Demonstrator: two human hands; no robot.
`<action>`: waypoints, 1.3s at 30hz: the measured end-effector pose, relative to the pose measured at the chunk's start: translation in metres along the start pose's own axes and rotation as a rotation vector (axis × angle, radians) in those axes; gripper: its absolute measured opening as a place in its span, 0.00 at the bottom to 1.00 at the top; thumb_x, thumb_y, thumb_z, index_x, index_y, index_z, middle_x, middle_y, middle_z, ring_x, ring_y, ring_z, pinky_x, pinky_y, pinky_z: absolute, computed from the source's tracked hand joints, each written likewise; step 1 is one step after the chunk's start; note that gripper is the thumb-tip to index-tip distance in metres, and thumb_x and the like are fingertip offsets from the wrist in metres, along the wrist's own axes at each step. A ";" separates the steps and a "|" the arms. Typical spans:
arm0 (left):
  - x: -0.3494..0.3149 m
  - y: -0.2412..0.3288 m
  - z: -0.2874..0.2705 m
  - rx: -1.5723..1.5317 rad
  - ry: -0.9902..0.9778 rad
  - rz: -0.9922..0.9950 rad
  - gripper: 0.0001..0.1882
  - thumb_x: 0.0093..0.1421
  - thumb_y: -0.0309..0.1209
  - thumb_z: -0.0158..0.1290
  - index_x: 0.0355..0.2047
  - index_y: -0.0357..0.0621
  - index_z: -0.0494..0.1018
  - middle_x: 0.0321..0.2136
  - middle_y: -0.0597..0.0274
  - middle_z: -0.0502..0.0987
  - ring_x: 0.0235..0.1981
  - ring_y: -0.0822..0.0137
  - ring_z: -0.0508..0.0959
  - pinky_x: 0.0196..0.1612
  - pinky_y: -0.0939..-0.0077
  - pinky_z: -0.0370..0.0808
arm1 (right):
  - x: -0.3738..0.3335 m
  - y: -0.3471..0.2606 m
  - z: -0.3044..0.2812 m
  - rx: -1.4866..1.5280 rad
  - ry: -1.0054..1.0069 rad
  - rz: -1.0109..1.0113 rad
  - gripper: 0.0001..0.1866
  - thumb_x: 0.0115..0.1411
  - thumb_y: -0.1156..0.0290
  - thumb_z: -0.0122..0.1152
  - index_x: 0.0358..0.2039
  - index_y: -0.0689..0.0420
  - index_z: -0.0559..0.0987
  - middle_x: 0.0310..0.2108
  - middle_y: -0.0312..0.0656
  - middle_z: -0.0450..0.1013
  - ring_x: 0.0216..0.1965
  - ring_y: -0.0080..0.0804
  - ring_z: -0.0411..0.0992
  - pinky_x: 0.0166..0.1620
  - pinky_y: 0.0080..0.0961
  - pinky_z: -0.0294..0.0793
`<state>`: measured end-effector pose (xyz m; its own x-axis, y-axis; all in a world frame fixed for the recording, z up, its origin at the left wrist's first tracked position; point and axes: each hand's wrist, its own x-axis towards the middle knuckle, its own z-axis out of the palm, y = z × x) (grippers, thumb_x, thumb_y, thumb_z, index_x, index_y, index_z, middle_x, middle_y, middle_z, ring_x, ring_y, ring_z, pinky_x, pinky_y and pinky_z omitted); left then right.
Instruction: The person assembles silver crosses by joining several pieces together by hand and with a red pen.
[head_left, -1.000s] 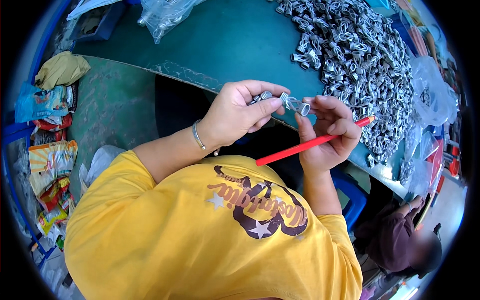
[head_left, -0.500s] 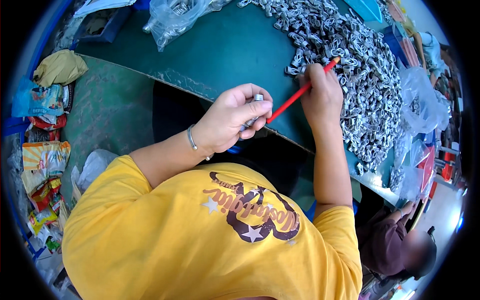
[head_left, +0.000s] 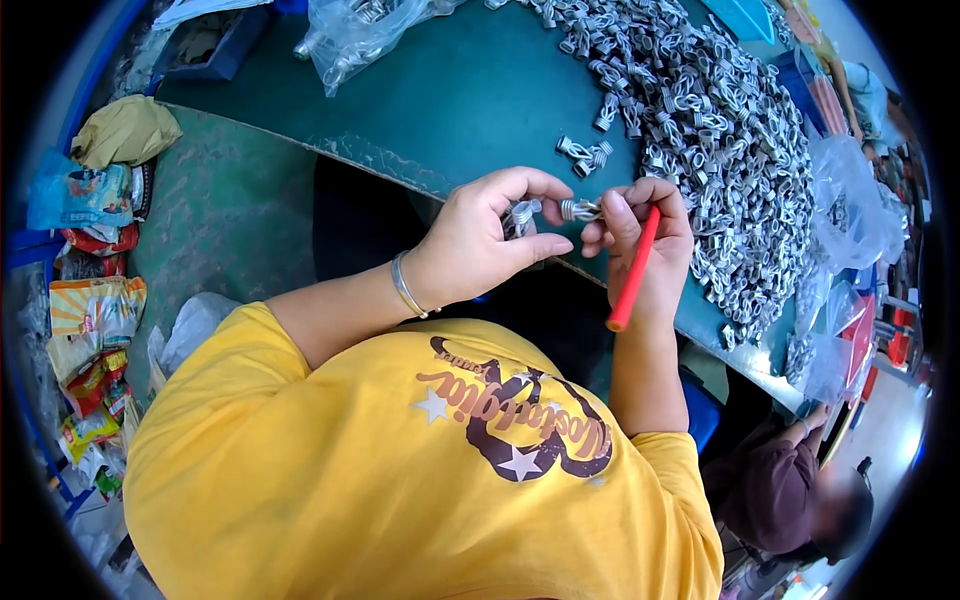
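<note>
My left hand [head_left: 465,235] holds small ribbed metal pieces [head_left: 522,217] in its curled fingers, with thumb and forefinger spread apart. Facing it, my right hand [head_left: 655,245] pinches one ribbed metal piece with a wire loop [head_left: 582,210] between thumb and fingertip, close to the left forefinger. A red, pencil-like rod [head_left: 632,285] is tucked in the same right hand and slants down toward me. Just beyond the hands a few loose pieces [head_left: 585,155] lie on the green tabletop [head_left: 450,90]. The large pile of similar pieces [head_left: 730,160] spreads to the right.
At the back stand a clear bag of metal parts [head_left: 350,45] and a blue bin [head_left: 212,45]. A turquoise tray [head_left: 742,18] is at the far right. Plastic bags [head_left: 840,200] hang beside the pile. Packets [head_left: 95,305] line the left side; another person [head_left: 780,490] sits at lower right.
My right hand has come back from the pile toward the left hand and now pinches a metal piece. The red rod has swung round in it. Loose pieces now lie beyond the hands.
</note>
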<state>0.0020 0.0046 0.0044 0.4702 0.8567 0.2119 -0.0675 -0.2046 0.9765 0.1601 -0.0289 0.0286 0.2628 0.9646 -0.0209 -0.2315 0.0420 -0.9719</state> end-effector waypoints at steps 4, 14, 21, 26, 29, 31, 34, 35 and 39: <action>-0.001 0.010 -0.002 -0.002 -0.028 -0.122 0.11 0.50 0.24 0.57 0.35 0.38 0.71 0.25 0.69 0.72 0.27 0.81 0.69 0.31 0.88 0.68 | -0.007 -0.001 -0.001 0.104 -0.017 0.086 0.08 0.54 0.79 0.55 0.29 0.61 0.65 0.21 0.40 0.70 0.20 0.24 0.72 0.19 0.15 0.71; -0.002 0.008 0.000 -0.040 -0.032 -0.139 0.09 0.53 0.24 0.54 0.35 0.39 0.70 0.23 0.72 0.70 0.20 0.85 0.65 0.23 0.92 0.64 | -0.012 0.008 -0.006 0.052 0.031 -0.001 0.08 0.55 0.78 0.54 0.36 0.63 0.69 0.29 0.43 0.73 0.26 0.21 0.70 0.25 0.12 0.68; -0.003 0.010 0.001 -0.025 -0.054 -0.176 0.10 0.52 0.23 0.55 0.36 0.38 0.70 0.23 0.70 0.70 0.21 0.84 0.67 0.23 0.91 0.66 | -0.011 0.014 -0.024 0.062 -0.115 -0.061 0.05 0.55 0.79 0.53 0.33 0.63 0.69 0.32 0.48 0.72 0.25 0.23 0.70 0.25 0.13 0.70; -0.003 0.010 -0.001 0.007 0.002 0.002 0.11 0.48 0.21 0.57 0.34 0.38 0.71 0.24 0.67 0.72 0.23 0.81 0.70 0.26 0.89 0.69 | -0.014 0.017 -0.026 0.169 -0.192 0.014 0.04 0.53 0.82 0.54 0.28 0.63 0.68 0.33 0.51 0.72 0.26 0.27 0.72 0.29 0.17 0.75; -0.001 0.012 -0.001 0.041 -0.009 0.157 0.11 0.47 0.21 0.58 0.32 0.37 0.72 0.24 0.65 0.72 0.24 0.79 0.71 0.27 0.88 0.69 | -0.016 0.024 -0.025 0.173 -0.234 -0.023 0.08 0.50 0.86 0.55 0.26 0.62 0.67 0.34 0.52 0.71 0.30 0.30 0.73 0.34 0.21 0.76; 0.001 0.012 -0.001 0.050 -0.021 0.203 0.11 0.47 0.20 0.58 0.32 0.37 0.72 0.25 0.65 0.72 0.24 0.79 0.71 0.27 0.87 0.69 | -0.017 0.023 -0.024 0.103 -0.236 -0.080 0.11 0.48 0.88 0.56 0.25 0.61 0.65 0.35 0.52 0.71 0.33 0.29 0.72 0.35 0.20 0.74; -0.002 0.012 0.000 0.021 -0.030 0.172 0.11 0.47 0.20 0.58 0.33 0.36 0.72 0.25 0.64 0.73 0.23 0.79 0.71 0.26 0.87 0.69 | -0.019 0.025 -0.026 -0.173 -0.187 -0.334 0.12 0.47 0.88 0.57 0.25 0.60 0.65 0.36 0.52 0.71 0.32 0.27 0.71 0.35 0.19 0.72; -0.003 0.012 0.000 -0.016 -0.026 0.096 0.10 0.48 0.21 0.57 0.33 0.36 0.72 0.25 0.64 0.73 0.22 0.79 0.71 0.25 0.88 0.69 | -0.021 0.022 -0.023 -0.206 -0.138 -0.392 0.13 0.47 0.87 0.59 0.26 0.60 0.64 0.36 0.52 0.71 0.33 0.26 0.70 0.36 0.18 0.69; -0.005 0.009 -0.001 -0.293 -0.052 -0.241 0.10 0.53 0.24 0.53 0.37 0.35 0.71 0.26 0.65 0.74 0.19 0.82 0.70 0.22 0.91 0.67 | -0.021 0.024 -0.018 -0.129 -0.064 -0.547 0.21 0.43 0.87 0.62 0.31 0.57 0.60 0.36 0.52 0.69 0.31 0.26 0.68 0.36 0.19 0.69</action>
<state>-0.0021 -0.0016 0.0125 0.5472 0.8368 -0.0203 -0.1944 0.1507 0.9693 0.1664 -0.0525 0.0017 0.2541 0.8255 0.5039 0.0395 0.5117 -0.8582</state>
